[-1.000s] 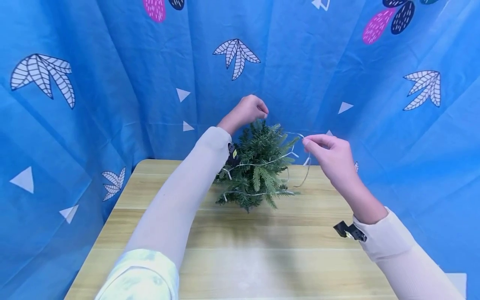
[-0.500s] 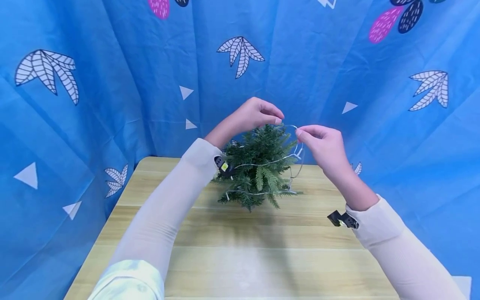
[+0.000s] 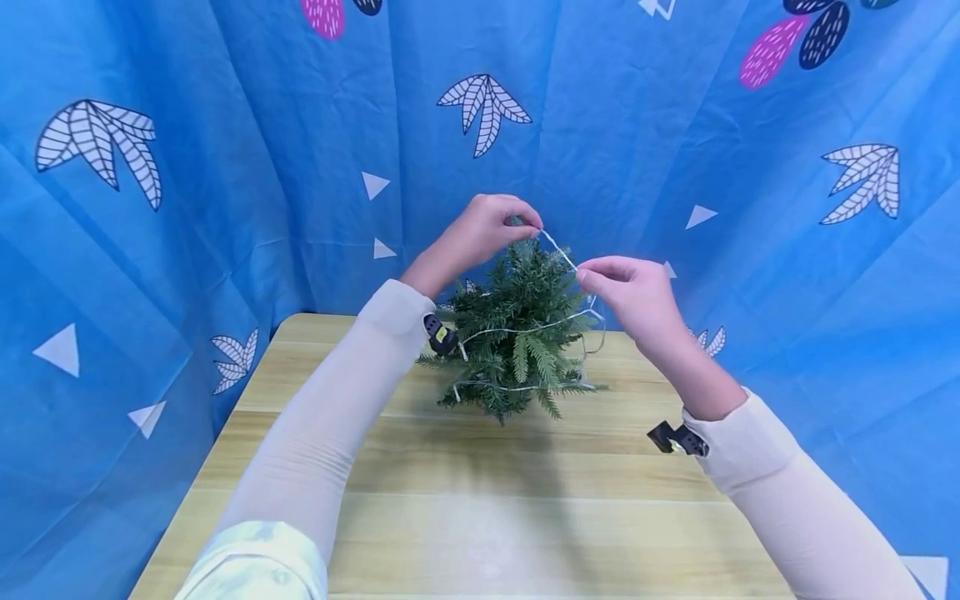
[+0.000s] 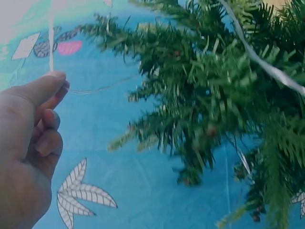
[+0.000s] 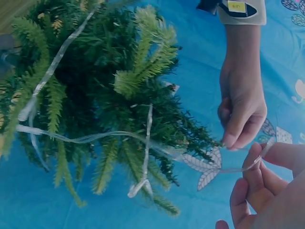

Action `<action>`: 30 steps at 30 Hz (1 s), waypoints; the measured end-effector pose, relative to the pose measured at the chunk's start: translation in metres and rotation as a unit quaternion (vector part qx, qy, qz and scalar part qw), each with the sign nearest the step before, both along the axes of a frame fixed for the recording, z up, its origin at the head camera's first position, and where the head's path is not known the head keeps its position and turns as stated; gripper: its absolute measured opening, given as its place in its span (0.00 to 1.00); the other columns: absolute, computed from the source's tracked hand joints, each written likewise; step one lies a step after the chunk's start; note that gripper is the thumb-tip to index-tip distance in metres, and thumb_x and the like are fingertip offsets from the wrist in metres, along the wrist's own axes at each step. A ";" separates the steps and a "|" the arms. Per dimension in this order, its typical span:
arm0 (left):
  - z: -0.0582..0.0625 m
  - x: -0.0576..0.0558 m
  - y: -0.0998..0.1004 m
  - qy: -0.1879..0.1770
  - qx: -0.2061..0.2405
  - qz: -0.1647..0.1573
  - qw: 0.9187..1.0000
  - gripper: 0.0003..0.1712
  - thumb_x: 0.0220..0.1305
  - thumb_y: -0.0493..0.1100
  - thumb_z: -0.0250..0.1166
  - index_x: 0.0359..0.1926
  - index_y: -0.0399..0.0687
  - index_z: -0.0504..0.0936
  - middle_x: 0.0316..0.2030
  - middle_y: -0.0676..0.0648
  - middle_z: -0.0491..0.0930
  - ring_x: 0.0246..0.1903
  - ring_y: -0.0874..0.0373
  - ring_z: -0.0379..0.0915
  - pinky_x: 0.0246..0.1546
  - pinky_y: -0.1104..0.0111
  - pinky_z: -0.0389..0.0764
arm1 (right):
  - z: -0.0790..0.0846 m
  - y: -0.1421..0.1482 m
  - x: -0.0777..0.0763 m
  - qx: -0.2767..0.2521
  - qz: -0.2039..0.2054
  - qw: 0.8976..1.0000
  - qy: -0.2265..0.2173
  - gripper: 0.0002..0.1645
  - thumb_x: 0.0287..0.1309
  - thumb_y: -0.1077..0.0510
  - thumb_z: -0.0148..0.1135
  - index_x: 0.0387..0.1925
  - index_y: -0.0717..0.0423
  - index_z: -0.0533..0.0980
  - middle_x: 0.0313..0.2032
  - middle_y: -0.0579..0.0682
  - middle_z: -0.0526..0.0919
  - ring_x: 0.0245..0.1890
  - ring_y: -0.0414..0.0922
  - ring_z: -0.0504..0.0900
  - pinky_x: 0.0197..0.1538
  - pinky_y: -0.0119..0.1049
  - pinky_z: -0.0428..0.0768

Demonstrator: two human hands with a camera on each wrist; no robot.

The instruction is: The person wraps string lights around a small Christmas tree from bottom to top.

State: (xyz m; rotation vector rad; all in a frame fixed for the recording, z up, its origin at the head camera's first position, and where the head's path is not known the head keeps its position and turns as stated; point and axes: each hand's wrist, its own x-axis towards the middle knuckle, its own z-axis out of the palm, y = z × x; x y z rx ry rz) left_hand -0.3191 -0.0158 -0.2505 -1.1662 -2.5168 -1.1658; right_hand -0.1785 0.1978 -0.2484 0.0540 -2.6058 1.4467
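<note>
A small artificial Christmas tree (image 3: 504, 304) stands on the table, and a thin white light string (image 3: 558, 248) winds round its branches. My left hand (image 3: 491, 227), just above the tree's top, pinches the wire between thumb and forefinger. In the left wrist view the wire (image 4: 51, 47) runs up from those fingertips. To the right of the tree, my right hand (image 3: 636, 298) pinches the same string, and a short taut stretch links the two hands. Small clear bulbs (image 5: 29, 130) show along the string in the right wrist view. The tree's base is hidden beneath its branches.
The light wooden table (image 3: 480, 517) reaches toward me in front of the tree. A blue patterned curtain (image 3: 322, 133) hangs close behind it and along both sides. A loose loop of wire (image 3: 598, 337) hangs at the tree's right side.
My left hand moved right toward the other hand, then back left, and now has the wire. My right hand came inward to the left with the string, whose upper stretch is now straight.
</note>
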 end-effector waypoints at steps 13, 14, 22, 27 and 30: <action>-0.021 -0.006 -0.039 0.040 0.033 0.075 0.996 0.08 0.68 0.41 0.67 0.45 0.46 0.88 0.47 0.49 0.85 0.47 0.56 0.80 0.51 0.66 0.79 | -0.023 0.004 0.011 0.067 0.032 0.997 -0.033 0.22 0.67 0.44 0.63 0.53 0.54 0.84 0.48 0.54 0.88 0.55 0.50 0.80 0.58 0.50 0.75; -0.023 -0.008 -0.041 0.039 0.037 0.081 0.995 0.07 0.68 0.41 0.67 0.45 0.46 0.88 0.47 0.49 0.85 0.48 0.54 0.80 0.52 0.65 0.79 | -0.025 0.004 0.012 0.069 0.032 0.997 -0.032 0.22 0.67 0.44 0.63 0.52 0.54 0.84 0.47 0.55 0.88 0.55 0.50 0.80 0.58 0.50 0.74; -0.041 -0.018 -0.049 0.013 0.030 0.130 0.991 0.09 0.70 0.41 0.65 0.47 0.46 0.87 0.51 0.48 0.85 0.55 0.52 0.78 0.58 0.61 0.77 | -0.033 -0.002 0.020 0.091 0.035 0.995 -0.027 0.20 0.67 0.45 0.64 0.50 0.55 0.85 0.44 0.53 0.85 0.51 0.48 0.75 0.50 0.43 0.74; -0.057 -0.009 -0.059 -0.003 0.017 0.126 0.992 0.09 0.70 0.41 0.65 0.47 0.46 0.88 0.50 0.49 0.85 0.51 0.54 0.79 0.54 0.61 0.78 | -0.035 0.002 0.028 0.154 0.045 0.987 0.000 0.17 0.68 0.47 0.63 0.48 0.53 0.86 0.38 0.51 0.86 0.43 0.46 0.73 0.50 0.45 0.70; -0.065 -0.002 -0.062 0.003 0.002 0.113 0.994 0.09 0.70 0.42 0.65 0.47 0.46 0.88 0.49 0.49 0.85 0.49 0.54 0.79 0.52 0.61 0.79 | -0.035 0.010 0.034 0.196 0.040 0.980 0.025 0.15 0.68 0.48 0.63 0.46 0.50 0.87 0.35 0.49 0.85 0.38 0.45 0.72 0.48 0.45 0.67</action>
